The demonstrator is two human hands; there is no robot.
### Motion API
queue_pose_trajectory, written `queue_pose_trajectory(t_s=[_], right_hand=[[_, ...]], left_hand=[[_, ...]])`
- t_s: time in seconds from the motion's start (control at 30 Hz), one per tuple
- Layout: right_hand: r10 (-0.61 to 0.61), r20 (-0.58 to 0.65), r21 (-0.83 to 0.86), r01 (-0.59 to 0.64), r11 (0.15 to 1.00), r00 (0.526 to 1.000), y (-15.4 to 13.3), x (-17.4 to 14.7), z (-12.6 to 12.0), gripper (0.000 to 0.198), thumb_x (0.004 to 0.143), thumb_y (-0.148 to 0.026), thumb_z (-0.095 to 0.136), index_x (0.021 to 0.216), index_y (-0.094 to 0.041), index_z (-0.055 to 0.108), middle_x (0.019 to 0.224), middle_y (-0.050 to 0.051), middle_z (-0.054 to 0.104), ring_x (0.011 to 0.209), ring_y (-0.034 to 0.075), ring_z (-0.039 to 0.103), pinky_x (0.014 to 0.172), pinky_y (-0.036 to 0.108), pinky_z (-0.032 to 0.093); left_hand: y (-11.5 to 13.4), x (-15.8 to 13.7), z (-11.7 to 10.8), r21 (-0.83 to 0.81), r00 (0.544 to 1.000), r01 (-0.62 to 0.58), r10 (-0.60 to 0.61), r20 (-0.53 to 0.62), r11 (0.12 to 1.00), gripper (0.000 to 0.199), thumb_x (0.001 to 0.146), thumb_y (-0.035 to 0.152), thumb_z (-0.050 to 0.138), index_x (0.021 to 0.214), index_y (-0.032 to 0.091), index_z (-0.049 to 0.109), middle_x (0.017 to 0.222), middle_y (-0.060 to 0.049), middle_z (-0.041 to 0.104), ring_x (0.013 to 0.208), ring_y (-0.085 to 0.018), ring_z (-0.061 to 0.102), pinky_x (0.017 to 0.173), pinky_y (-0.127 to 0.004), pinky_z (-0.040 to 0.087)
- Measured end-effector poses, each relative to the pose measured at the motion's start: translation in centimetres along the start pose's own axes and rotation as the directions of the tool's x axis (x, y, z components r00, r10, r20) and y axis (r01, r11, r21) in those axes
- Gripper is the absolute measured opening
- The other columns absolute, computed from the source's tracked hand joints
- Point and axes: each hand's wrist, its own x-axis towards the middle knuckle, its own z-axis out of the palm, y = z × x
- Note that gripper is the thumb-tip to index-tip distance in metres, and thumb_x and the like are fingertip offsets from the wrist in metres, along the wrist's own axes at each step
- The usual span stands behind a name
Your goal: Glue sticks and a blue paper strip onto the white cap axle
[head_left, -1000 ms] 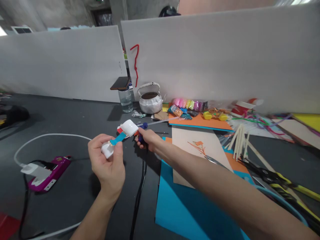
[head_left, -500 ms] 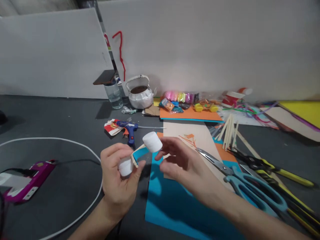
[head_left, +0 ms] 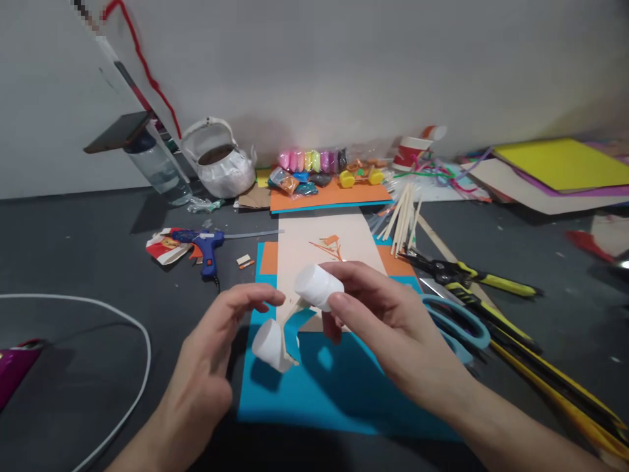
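Observation:
My right hand (head_left: 393,321) pinches a white cylinder (head_left: 313,286) between thumb and fingers. A curved band (head_left: 293,331), blue inside and cream at its edges, joins it to a second white cylinder (head_left: 268,345) that hangs lower left. This piece is held above a blue sheet (head_left: 344,400). To its left, my left hand (head_left: 206,354) is apart from it, fingers stretched and thumb separate, with nothing in it. Behind my right wrist lie scissors with light blue handles (head_left: 474,321), their blades partly hidden.
A blue glue gun (head_left: 209,249) lies at left, near a white cable (head_left: 147,354). Wooden sticks (head_left: 400,219) and yellow-black pliers (head_left: 466,272) are at right. Orange scraps (head_left: 331,240) rest on a cream sheet (head_left: 299,229). Behind stand a white pot (head_left: 223,174) and a water bottle (head_left: 160,170).
The piece has passed from my left hand to my right, which has closed on one cylinder. My left hand has let go and opened. The view has shifted right.

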Motion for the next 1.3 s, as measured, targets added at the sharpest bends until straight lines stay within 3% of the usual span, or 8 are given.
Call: queue_pose_trajectory(t_s=[0.13,0.3,0.37,0.57,0.7,0.97,1.13,1.3], right_hand=[[-0.063,-0.057,-0.132,0.055,0.990,0.996,0.2,-0.7,-0.8,0.020,0.092,-0.030,0.059,0.110,-0.022,0.063,0.076,-0.001,0.062,0.060,0.011,0.059,0.055,0.022,0.050],[-0.116,-0.108,-0.268,0.083,0.960,0.987,0.5,-0.7,-1.1,0.016,0.090,-0.026,0.060,0.103,-0.022,0.067,0.074,-0.001,0.064,0.057,0.010,0.058,0.053,0.021,0.048],[-0.117,-0.116,-0.298,0.077,0.951,0.986,0.6,-0.7,-1.0,0.014,0.089,-0.024,0.060,0.100,-0.022,0.068,0.072,-0.002,0.064,0.055,0.010,0.058,0.051,0.020,0.048],[-0.158,-0.057,-0.449,0.116,0.886,0.986,1.4,-1.1,-1.0,0.010,0.093,-0.025,0.060,0.101,-0.024,0.066,0.087,0.000,0.071,0.064,0.010,0.063,0.055,0.018,0.049],[-0.192,0.009,-0.533,0.167,0.830,0.981,2.0,-1.2,-1.2,0.013,0.096,-0.029,0.058,0.107,-0.025,0.062,0.087,-0.001,0.070,0.067,0.010,0.062,0.058,0.019,0.048],[-0.179,0.018,-0.583,0.156,0.798,0.984,2.3,-1.3,-1.0,0.014,0.096,-0.035,0.058,0.107,-0.027,0.061,0.097,0.001,0.072,0.075,0.013,0.066,0.058,0.022,0.049],[-0.187,0.019,-0.601,0.160,0.783,0.982,2.4,-1.2,-0.7,0.015,0.094,-0.037,0.060,0.105,-0.027,0.063,0.082,0.000,0.069,0.064,0.013,0.061,0.054,0.024,0.047],[-0.184,0.001,-0.600,0.148,0.787,0.983,2.4,-1.1,-0.6,0.015,0.093,-0.037,0.061,0.103,-0.026,0.064,0.083,0.000,0.069,0.065,0.013,0.062,0.053,0.024,0.047]], left_hand=[[2.1,1.5,0.4,0.143,0.942,0.307,-0.322,0.098,0.941,0.026,0.086,0.039,0.064,0.110,0.030,0.065,0.106,-0.004,0.068,0.095,-0.023,0.065,0.071,-0.028,0.054],[2.6,3.6,1.5,0.024,0.808,0.484,-0.457,0.373,0.875,0.016,0.086,0.035,0.061,0.090,0.022,0.068,0.087,-0.001,0.067,0.078,-0.016,0.060,0.067,-0.024,0.048],[2.1,3.8,1.7,-0.058,0.775,0.547,-0.479,0.413,0.835,0.020,0.087,0.036,0.057,0.083,0.020,0.068,0.082,-0.002,0.066,0.075,-0.016,0.058,0.066,-0.024,0.047],[1.3,3.5,2.8,-0.038,0.775,0.551,-0.494,0.394,0.834,0.016,0.085,0.036,0.063,0.086,0.021,0.068,0.078,0.000,0.061,0.075,-0.015,0.056,0.064,-0.023,0.047],[1.3,3.7,3.3,-0.059,0.730,0.594,-0.506,0.459,0.802,0.017,0.084,0.033,0.067,0.098,0.024,0.069,0.083,0.001,0.062,0.073,-0.013,0.055,0.061,-0.020,0.046],[0.9,4.2,3.2,-0.070,0.679,0.657,-0.549,0.487,0.751,0.015,0.084,0.032,0.067,0.092,0.019,0.069,0.089,-0.001,0.067,0.079,-0.015,0.058,0.070,-0.024,0.045],[0.8,4.2,3.5,-0.067,0.679,0.662,-0.559,0.476,0.746,0.017,0.082,0.031,0.068,0.094,0.020,0.070,0.085,0.001,0.066,0.077,-0.013,0.057,0.066,-0.022,0.045],[-0.1,3.8,3.1,-0.030,0.733,0.581,-0.507,0.454,0.813,0.009,0.086,0.029,0.064,0.087,0.021,0.068,0.076,0.005,0.061,0.065,-0.008,0.049,0.059,-0.018,0.040]])
